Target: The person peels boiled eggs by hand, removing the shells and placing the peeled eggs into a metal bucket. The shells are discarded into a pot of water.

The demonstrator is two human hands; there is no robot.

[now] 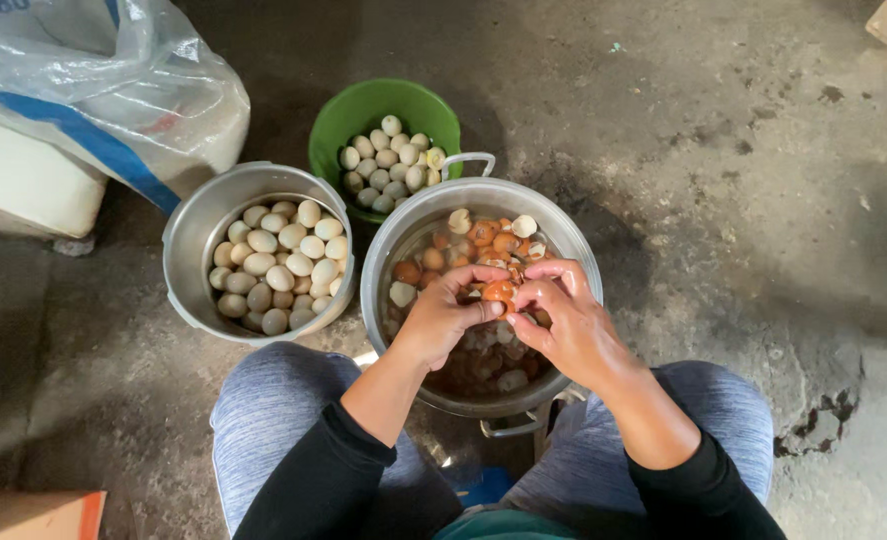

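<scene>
Both my hands meet over a large metal pot [573,262] between my knees. My left hand [441,315] and my right hand [568,320] pinch the same orange-brown egg [499,291], fingertips on its shell. The pot holds water, more brown eggs [483,236], a few pale peeled eggs and shell bits. To its left stands a second metal pot [185,240] filled with several pale eggs [278,262]. Behind both sits a green plastic bowl [353,110] with more pale eggs [388,165].
A bulging clear plastic sack with blue stripes [103,85] lies at the back left over a white block [23,185]. An orange-edged box corner [33,512] shows at the bottom left. The ground is rough dark concrete [743,200].
</scene>
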